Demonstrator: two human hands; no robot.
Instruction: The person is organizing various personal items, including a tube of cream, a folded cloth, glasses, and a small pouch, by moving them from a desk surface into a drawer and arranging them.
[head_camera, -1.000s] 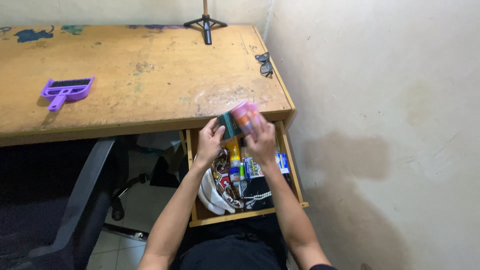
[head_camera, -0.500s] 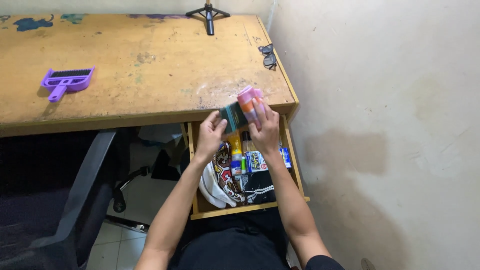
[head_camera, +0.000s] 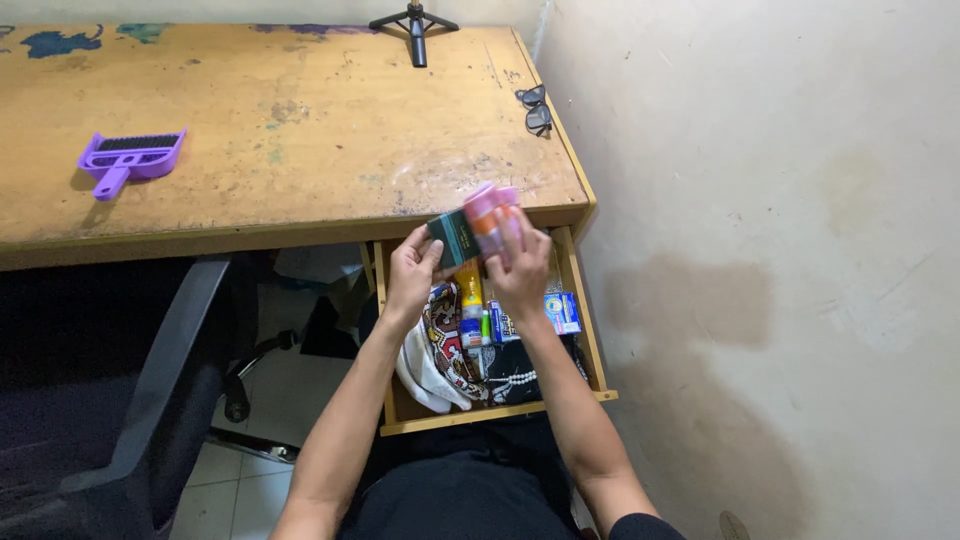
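Holding a small box and tubes over the open drawer

Looking down from the head view, I have my left hand (head_camera: 412, 268) closed on a small dark green box (head_camera: 450, 238), thumb on its near face and fingers behind. My right hand (head_camera: 520, 268) is wrapped around a few pink and orange tubes (head_camera: 486, 215), which lie side by side against the box's right end. Both grips are shut on what they carry, and the bundle sits just above the front edge of the bench (head_camera: 290, 130), over the back of the open drawer (head_camera: 490, 415).

To handle this well, I judge I should keep the tubes pressed together so none slips out, and hold the box by its edges so it does not crush. The drawer below is crowded, so anything dropped would fall among clutter.

The box is slim and rectangular, with pale print too small to make out. The tubes look round and glossy, with pink caps and orange bands.

Under my hands the drawer holds a patterned cloth (head_camera: 440, 350), a yellow bottle (head_camera: 468, 300), a blue and white packet (head_camera: 562, 312) and a string of white beads (head_camera: 515, 380). On the bench lie a purple brush (head_camera: 130, 158), dark glasses (head_camera: 533, 110) and a black tripod (head_camera: 415, 30).
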